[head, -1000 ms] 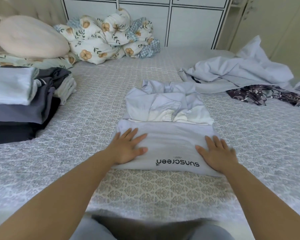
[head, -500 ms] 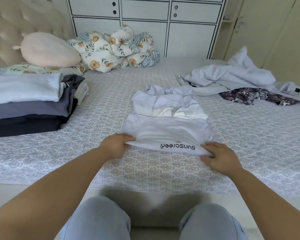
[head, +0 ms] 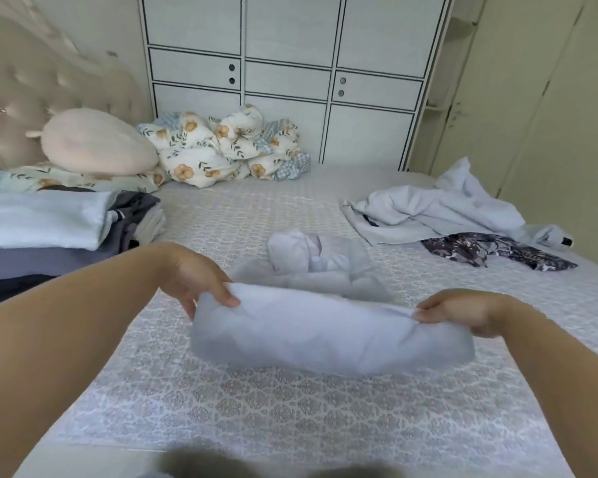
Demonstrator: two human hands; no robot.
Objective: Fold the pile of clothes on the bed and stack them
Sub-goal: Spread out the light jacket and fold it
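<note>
Pale-blue and grey folded clothes are sitting in a stack [head: 45, 232] at the far left of the bed [head: 290, 408], beside a pink pillow [head: 97, 143] and a bundled floral quilt [head: 221, 146] near the headboard. Moving right, the left hand [head: 194, 274] is pinching one near corner of a light blue-grey garment [head: 325, 336], thumb on top and fingers [head: 230, 300] curled under the cloth, while the right hand [head: 463, 312] is gripping the opposite corner the same way. Between them the near half of the garment is hanging lifted just above the patterned bedspread, and its far half is lying bunched on the bed behind. It is sagging in the middle and looks thin, light and limp, so it is likely to slide or unfold unless taken by the corners or the folded edge with both hands. Further right, a loose pale garment [head: 439, 205] and a dark patterned one [head: 491, 251] are waiting unfolded, well apart from the hands. Open bedspread is lying in front of and around the held piece, giving room to lay the fold forward; the near bed edge is running close below the arms.
</note>
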